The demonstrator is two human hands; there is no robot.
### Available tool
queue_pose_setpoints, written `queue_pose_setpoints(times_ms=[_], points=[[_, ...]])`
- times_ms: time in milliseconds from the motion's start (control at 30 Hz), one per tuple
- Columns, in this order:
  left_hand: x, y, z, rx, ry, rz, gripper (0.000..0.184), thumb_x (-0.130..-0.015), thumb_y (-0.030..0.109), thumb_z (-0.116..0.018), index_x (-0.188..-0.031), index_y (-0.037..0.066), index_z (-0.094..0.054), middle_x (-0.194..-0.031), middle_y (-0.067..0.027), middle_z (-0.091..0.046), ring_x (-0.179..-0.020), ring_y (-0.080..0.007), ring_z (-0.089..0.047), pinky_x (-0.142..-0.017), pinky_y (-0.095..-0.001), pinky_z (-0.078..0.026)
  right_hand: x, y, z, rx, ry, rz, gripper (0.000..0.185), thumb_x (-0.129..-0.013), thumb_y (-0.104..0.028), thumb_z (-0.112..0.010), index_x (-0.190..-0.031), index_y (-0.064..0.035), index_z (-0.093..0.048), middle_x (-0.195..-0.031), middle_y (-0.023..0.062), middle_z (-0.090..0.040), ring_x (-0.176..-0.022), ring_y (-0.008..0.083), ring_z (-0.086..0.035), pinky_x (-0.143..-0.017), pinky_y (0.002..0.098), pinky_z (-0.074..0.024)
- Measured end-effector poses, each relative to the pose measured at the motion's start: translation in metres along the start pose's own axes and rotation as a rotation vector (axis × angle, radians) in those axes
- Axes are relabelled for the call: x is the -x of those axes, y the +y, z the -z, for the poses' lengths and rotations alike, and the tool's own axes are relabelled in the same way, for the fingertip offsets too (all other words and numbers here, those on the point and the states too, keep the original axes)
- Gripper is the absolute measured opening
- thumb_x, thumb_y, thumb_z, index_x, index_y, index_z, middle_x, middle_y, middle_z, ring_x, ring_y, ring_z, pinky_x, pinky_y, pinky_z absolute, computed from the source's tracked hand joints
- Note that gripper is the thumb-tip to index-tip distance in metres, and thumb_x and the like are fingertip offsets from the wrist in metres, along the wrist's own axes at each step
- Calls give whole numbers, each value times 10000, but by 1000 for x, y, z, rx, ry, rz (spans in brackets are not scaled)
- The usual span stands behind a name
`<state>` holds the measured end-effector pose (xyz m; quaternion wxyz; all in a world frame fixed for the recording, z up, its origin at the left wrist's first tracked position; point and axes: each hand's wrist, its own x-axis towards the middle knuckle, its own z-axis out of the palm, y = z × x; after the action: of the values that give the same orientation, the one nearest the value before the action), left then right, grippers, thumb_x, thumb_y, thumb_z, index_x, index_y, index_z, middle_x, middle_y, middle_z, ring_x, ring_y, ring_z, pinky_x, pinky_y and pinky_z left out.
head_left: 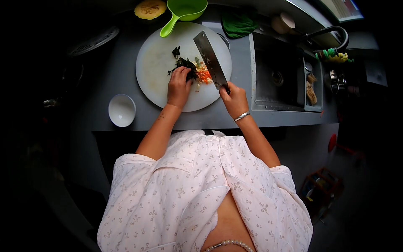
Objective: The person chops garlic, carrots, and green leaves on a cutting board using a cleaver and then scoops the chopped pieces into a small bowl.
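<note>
A round white cutting board (153, 75) lies on the grey counter. My right hand (236, 101) grips the handle of a cleaver (211, 61), whose broad blade is raised at a slant over the right part of the board. With bent fingers, my left hand (179, 87) holds a pile of dark leafy greens (185, 64); its fingertips are partly hidden in the leaves. Chopped orange-red and pale bits (203, 74) lie between the greens and the blade. A small loose piece of dark leaf (176, 52) sits farther back on the board.
Left of the board stands a white bowl (122, 110). A green ladle-shaped scoop (187, 9) overlaps the board's far edge, beside a cut yellow fruit or squash (150, 9). A dark green cloth (238, 23) lies at the back. To the right is a sink (268, 104) with a black faucet (336, 29).
</note>
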<state>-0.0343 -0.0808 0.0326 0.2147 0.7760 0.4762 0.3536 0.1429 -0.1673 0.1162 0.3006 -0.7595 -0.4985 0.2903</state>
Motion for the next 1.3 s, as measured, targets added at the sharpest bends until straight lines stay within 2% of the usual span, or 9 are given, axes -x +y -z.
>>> queue_pose_setpoints(times_ms=[167, 233, 333, 667, 867, 967, 1067, 1133, 1300], points=[[-22, -22, 2, -20, -54, -81, 308, -725, 12, -681, -1024, 68, -639, -1020, -110, -636, -1002, -312, -586, -877, -397, -481, -2, 1, -3, -2, -37, -1, 188, -852, -169, -578, -924, -15, -659, -644, 196, -605, -574, 352, -603, -548, 384, -459], [-35, -23, 7, 20, -104, 38, 282, -719, 13, -682, -991, 84, -657, -992, -109, -647, -981, -315, -592, -857, -404, -486, -1, 2, -5, -62, 31, 50, 167, -857, -147, -580, -845, 13, -627, -540, 129, -516, -457, 178, -487, -478, 321, -390], [-55, -30, 9, 68, -189, 254, 221, -692, 43, -711, -901, 114, -696, -963, -100, -675, -956, -299, -589, -860, -396, -478, 0, -1, -1, -33, -17, -13, 190, -854, -168, -575, -933, -18, -660, -641, 194, -604, -562, 339, -601, -545, 375, -456], [-89, -62, 5, -56, -115, 157, 596, -589, 74, -811, -1131, 143, -573, -1234, -123, -499, -1183, -343, -445, -996, -410, -405, 11, 0, 3, -20, 34, -57, 198, -853, -174, -576, -951, -26, -662, -615, 185, -587, -545, 323, -598, -529, 372, -449], [-87, -58, 3, 225, -364, 273, 339, -651, -2, -718, -975, 26, -623, -966, -130, -643, -983, -278, -597, -887, -337, -470, 13, 1, -9, -26, 50, -61, 198, -852, -180, -577, -945, -29, -664, -615, 178, -590, -538, 316, -594, -526, 368, -448], [-65, -41, 7, 125, -211, 60, 243, -656, -39, -676, -885, 31, -636, -887, -117, -641, -924, -283, -605, -836, -346, -491, 16, 1, -15, -58, 73, -10, 182, -871, -168, -592, -872, 9, -637, -532, 84, -524, -465, 119, -463, -467, 304, -380], [-43, -38, 6, 7, -124, -188, 227, -662, -67, -639, -858, 47, -642, -890, -105, -617, -917, -301, -581, -827, -373, -492, 19, -4, -18, -67, 73, -12, 188, -874, -173, -587, -877, 8, -640, -535, 101, -527, -459, 139, -471, -471, 311, -385], [-27, -32, 6, -1, -58, -309, 233, -663, -61, -647, -876, 34, -650, -951, -97, -609, -948, -302, -572, -852, -377, -487, 20, -12, -16, -15, 13, -81, 187, -855, -187, -574, -916, -30, -655, -639, 187, -602, -580, 341, -609, -539, 381, -456], [-13, -22, 20, 17, -44, -303, 183, -728, -23, -651, -905, 20, -651, -998, -101, -616, -944, -294, -579, -839, -372, -497, 17, -22, -23, 9, -9, -85, 200, -866, -197, -549, -937, -30, -634, -665, 206, -608, -620, 373, -613, -578, 428, -469]])
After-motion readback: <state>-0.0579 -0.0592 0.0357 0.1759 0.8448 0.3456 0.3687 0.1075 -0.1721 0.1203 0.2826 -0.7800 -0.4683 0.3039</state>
